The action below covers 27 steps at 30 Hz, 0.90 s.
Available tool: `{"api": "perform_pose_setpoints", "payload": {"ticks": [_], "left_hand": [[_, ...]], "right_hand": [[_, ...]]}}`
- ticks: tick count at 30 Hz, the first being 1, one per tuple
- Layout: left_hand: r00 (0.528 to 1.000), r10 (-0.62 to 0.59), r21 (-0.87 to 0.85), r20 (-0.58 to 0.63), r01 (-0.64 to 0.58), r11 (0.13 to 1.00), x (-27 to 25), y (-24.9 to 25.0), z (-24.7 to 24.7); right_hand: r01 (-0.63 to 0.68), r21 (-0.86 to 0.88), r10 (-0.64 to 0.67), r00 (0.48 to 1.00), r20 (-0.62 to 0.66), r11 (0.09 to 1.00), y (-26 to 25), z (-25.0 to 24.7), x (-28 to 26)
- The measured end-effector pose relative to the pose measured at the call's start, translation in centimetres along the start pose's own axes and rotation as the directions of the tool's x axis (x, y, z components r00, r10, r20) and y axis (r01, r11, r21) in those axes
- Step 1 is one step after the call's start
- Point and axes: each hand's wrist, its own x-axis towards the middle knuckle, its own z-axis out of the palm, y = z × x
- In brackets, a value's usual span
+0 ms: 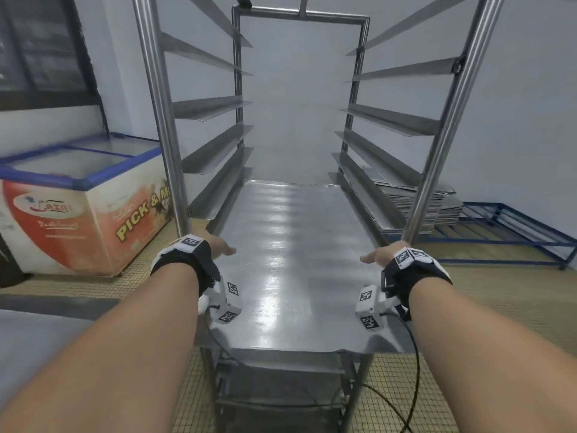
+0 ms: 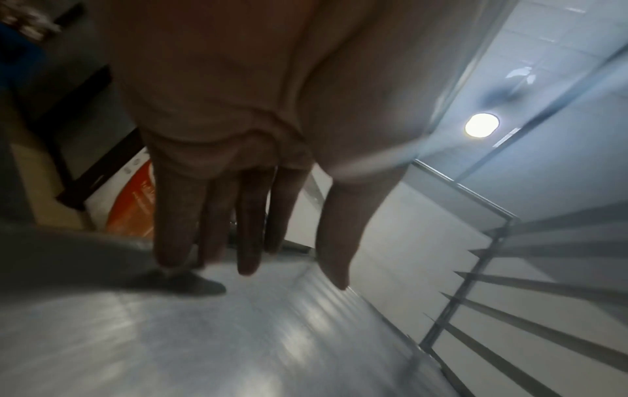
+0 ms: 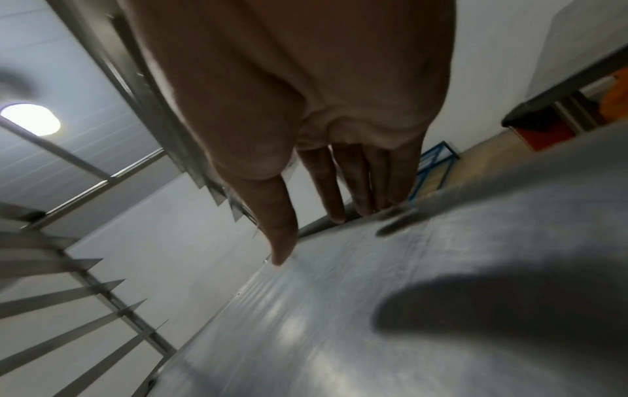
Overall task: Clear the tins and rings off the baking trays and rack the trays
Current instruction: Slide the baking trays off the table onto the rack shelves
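Note:
A bare steel baking tray (image 1: 287, 245) lies flat in the tall steel rack (image 1: 162, 120), its far end between the side runners and its near end sticking out toward me. My left hand (image 1: 223, 246) is at the tray's left edge and my right hand (image 1: 379, 256) at its right edge. In the left wrist view the left hand (image 2: 282, 257) has straight fingers reaching the edge of the tray (image 2: 238, 335), thumb over the top. The right hand (image 3: 307, 241) mirrors it on the tray (image 3: 407, 295). No tins or rings show.
A chest freezer (image 1: 78, 207) stands left of the rack. Behind the rack on the right, a stack of trays (image 1: 437, 204) rests on a low blue frame (image 1: 515, 232). A grey table corner (image 1: 31, 339) is at lower left. Lower rack rungs sit under the tray.

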Motion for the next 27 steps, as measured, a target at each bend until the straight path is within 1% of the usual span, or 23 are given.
{"api": "perform_pose_setpoints", "payload": {"ticks": [1,3,4,6,8,11,14,15,16,17,18,20,22,24,27], "left_hand": [[0.999,0.029,0.012,0.024,-0.029,0.999,-1.0,-0.1,-0.1],[0.992,0.082,0.133,0.099,-0.095,0.987,-2.6,-0.5,0.0],[0.987,0.113,0.221,0.118,-0.137,0.966,-3.8,-0.6,-0.1],[0.968,0.185,0.299,0.167,-0.229,0.926,-5.9,-1.2,0.1],[0.951,0.229,0.334,0.209,-0.289,0.897,-7.8,-2.1,0.2],[0.914,0.29,0.35,0.285,-0.381,0.856,-11.0,-3.5,0.7],[0.877,0.342,0.363,0.337,-0.456,0.812,-13.5,-5.0,1.5],[0.866,0.363,0.39,0.343,-0.483,0.784,-13.8,-5.6,1.9],[0.856,0.386,0.428,0.344,-0.509,0.747,-13.9,-6.3,2.4],[0.844,0.418,0.462,0.336,-0.535,0.707,-13.9,-7.0,2.9],[0.83,0.458,0.487,0.318,-0.557,0.673,-13.7,-7.6,3.5],[0.811,0.522,0.57,0.266,-0.569,0.593,-12.7,-8.6,4.6],[0.795,0.56,0.638,0.232,-0.559,0.529,-11.9,-8.9,5.4],[0.786,0.582,0.643,0.21,-0.559,0.523,-11.3,-8.9,5.8],[0.775,0.605,0.626,0.184,-0.567,0.535,-10.2,-8.5,6.1]], "right_hand": [[0.038,-0.06,-0.038,0.999,0.005,0.997,0.2,-0.2,-1.2],[0.1,-0.158,-0.092,0.994,0.056,0.982,0.7,-0.1,-3.2],[0.135,-0.209,-0.12,0.989,0.085,0.969,1.0,0.0,-4.2],[0.205,-0.267,-0.173,0.975,0.138,0.942,1.8,0.3,-5.9],[0.275,-0.309,-0.221,0.955,0.199,0.91,2.9,0.8,-7.1],[0.397,-0.37,-0.282,0.902,0.326,0.84,4.6,1.1,-9.2],[0.498,-0.455,-0.317,0.851,0.418,0.738,6.5,2.0,-10.8],[0.518,-0.467,-0.336,0.843,0.42,0.717,7.1,2.5,-11.0],[0.532,-0.469,-0.371,0.84,0.395,0.705,7.7,3.2,-11.1],[0.543,-0.477,-0.414,0.838,0.355,0.691,8.2,3.7,-11.0],[0.566,-0.491,-0.472,0.824,0.312,0.662,8.6,4.2,-11.0],[0.607,-0.548,-0.582,0.775,0.248,0.576,9.3,4.9,-10.9],[0.626,-0.579,-0.647,0.733,0.208,0.523,9.7,5.4,-10.9],[0.638,-0.571,-0.676,0.713,0.186,0.516,9.8,5.6,-10.4],[0.646,-0.572,-0.69,0.701,0.181,0.506,9.3,5.7,-9.3]]}}
